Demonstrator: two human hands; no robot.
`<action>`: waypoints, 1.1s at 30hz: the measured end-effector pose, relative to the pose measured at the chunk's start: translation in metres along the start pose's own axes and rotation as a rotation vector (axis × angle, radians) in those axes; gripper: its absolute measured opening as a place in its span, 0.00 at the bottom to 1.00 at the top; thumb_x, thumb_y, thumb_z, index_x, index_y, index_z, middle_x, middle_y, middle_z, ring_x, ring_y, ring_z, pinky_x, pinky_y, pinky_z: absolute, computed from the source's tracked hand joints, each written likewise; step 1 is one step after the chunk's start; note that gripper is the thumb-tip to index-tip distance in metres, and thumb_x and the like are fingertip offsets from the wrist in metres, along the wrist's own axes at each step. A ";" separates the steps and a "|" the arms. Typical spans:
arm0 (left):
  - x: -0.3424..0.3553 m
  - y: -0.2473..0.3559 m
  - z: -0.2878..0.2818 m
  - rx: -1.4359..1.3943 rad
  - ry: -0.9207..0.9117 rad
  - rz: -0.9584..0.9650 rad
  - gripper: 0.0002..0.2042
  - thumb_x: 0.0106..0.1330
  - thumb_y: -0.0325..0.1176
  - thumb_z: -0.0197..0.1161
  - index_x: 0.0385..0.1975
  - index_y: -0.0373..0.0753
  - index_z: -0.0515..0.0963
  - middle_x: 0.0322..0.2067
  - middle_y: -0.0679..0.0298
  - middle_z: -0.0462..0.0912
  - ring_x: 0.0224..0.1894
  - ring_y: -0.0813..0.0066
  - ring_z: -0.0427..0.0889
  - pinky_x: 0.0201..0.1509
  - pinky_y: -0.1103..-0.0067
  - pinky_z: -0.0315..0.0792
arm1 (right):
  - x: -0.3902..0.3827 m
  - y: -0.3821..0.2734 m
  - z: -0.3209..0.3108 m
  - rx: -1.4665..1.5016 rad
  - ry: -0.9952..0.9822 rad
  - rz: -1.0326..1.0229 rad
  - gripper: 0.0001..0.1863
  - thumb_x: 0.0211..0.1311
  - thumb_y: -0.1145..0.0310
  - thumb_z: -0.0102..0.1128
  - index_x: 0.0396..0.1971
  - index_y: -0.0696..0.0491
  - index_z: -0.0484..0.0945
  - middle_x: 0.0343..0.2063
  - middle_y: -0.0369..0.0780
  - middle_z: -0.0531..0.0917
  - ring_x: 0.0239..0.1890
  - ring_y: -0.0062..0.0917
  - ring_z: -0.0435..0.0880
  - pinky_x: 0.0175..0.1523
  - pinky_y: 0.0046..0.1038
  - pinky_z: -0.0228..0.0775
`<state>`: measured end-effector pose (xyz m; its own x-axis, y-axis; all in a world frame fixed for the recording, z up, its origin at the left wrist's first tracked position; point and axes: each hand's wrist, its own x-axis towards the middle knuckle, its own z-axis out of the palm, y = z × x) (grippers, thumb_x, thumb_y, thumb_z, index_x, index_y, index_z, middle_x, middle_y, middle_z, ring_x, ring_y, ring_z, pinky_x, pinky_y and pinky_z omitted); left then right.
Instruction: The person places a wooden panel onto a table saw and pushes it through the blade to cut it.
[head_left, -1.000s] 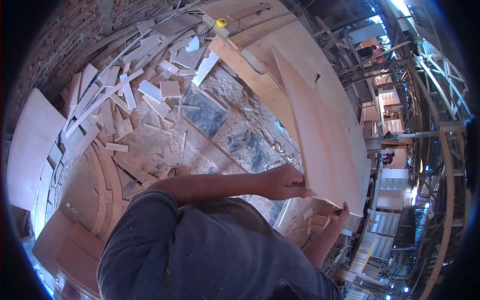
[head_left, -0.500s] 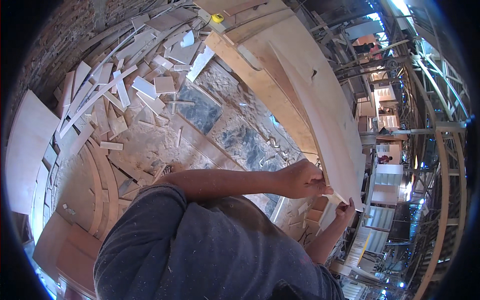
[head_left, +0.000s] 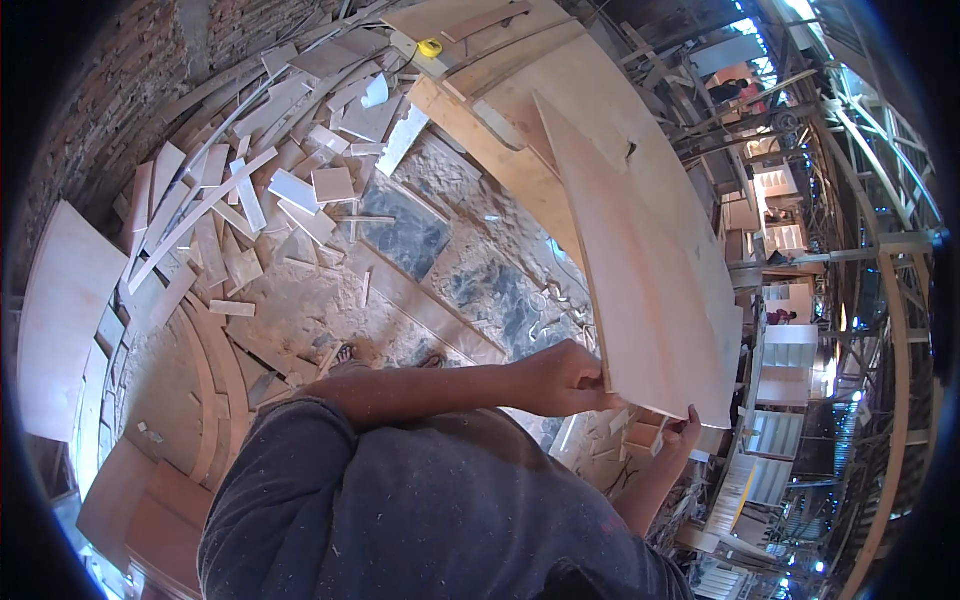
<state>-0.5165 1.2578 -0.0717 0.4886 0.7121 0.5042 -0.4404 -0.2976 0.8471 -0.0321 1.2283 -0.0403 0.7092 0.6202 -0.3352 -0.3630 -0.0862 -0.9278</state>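
Observation:
A long pale plywood sheet [head_left: 640, 280] lies at a slant over a larger board [head_left: 520, 70] on the right. My left hand [head_left: 568, 380] is closed on the sheet's near left corner, fingers partly hidden at the edge. Just right of it and a little lower, my right hand [head_left: 681, 432] grips the bottom edge with curled fingers. Along the sheet's left side shows a yellowish board [head_left: 500, 160]. A small yellow tool [head_left: 430, 47], probably a tape measure, rests at the far end of the larger board.
Wood offcuts [head_left: 300, 190] heap on the dusty floor by a brick wall [head_left: 130, 90]. Curved strips [head_left: 205, 400] and upright panels [head_left: 62, 320] are at left. My bare feet show below the offcuts. Timber frames [head_left: 890, 350] and co-workers [head_left: 738, 90] are at far right.
The sheet's near end and my left hand swung right by half a second ago, and are now back to the left. Both hands keep their grip.

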 end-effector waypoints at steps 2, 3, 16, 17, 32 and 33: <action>-0.010 -0.006 0.003 -0.068 0.023 -0.024 0.17 0.63 0.43 0.65 0.30 0.31 0.79 0.11 0.61 0.68 0.16 0.79 0.64 0.22 0.74 0.60 | -0.003 0.014 -0.011 -0.010 -0.017 0.073 0.14 0.70 0.62 0.47 0.41 0.57 0.76 0.30 0.39 0.84 0.23 0.21 0.85 0.21 0.16 0.80; -0.015 -0.007 0.000 0.010 -0.044 -0.071 0.17 0.65 0.44 0.63 0.29 0.31 0.79 0.11 0.62 0.67 0.17 0.78 0.62 0.22 0.74 0.58 | -0.004 0.016 -0.023 -0.030 -0.169 0.165 0.14 0.70 0.62 0.47 0.40 0.56 0.76 0.30 0.39 0.84 0.23 0.22 0.85 0.19 0.17 0.79; -0.101 -0.056 -0.034 -0.771 0.300 -0.854 0.31 0.75 0.53 0.38 0.54 0.28 0.73 0.44 0.46 0.82 0.47 0.53 0.83 0.58 0.64 0.73 | 0.011 0.155 -0.037 0.043 0.044 0.190 0.11 0.71 0.60 0.51 0.34 0.51 0.78 0.23 0.35 0.84 0.17 0.22 0.82 0.16 0.20 0.76; -0.105 -0.057 -0.040 -0.761 0.279 -0.862 0.31 0.75 0.53 0.38 0.54 0.28 0.73 0.44 0.46 0.82 0.47 0.53 0.83 0.58 0.64 0.73 | 0.017 0.166 -0.047 -0.017 -0.141 0.334 0.10 0.70 0.62 0.53 0.34 0.52 0.78 0.24 0.36 0.84 0.18 0.23 0.83 0.17 0.21 0.77; -0.228 -0.182 -0.010 -0.650 1.034 -0.988 0.28 0.70 0.61 0.48 0.56 0.42 0.69 0.47 0.60 0.80 0.52 0.65 0.79 0.51 0.64 0.74 | -0.016 0.283 -0.020 0.189 -0.114 0.607 0.09 0.67 0.67 0.56 0.43 0.53 0.74 0.39 0.40 0.79 0.46 0.29 0.80 0.46 0.33 0.78; -0.227 -0.192 0.008 -0.708 1.017 -1.066 0.28 0.70 0.60 0.49 0.56 0.42 0.69 0.49 0.58 0.79 0.54 0.63 0.77 0.53 0.63 0.73 | -0.017 0.280 -0.021 0.203 -0.196 0.645 0.10 0.66 0.68 0.57 0.44 0.53 0.74 0.41 0.40 0.79 0.48 0.30 0.79 0.50 0.36 0.75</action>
<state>-0.5368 1.1485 -0.3475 0.2378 0.5791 -0.7798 -0.6259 0.7053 0.3329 -0.1335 1.1768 -0.2980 0.1992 0.6248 -0.7550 -0.7937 -0.3490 -0.4983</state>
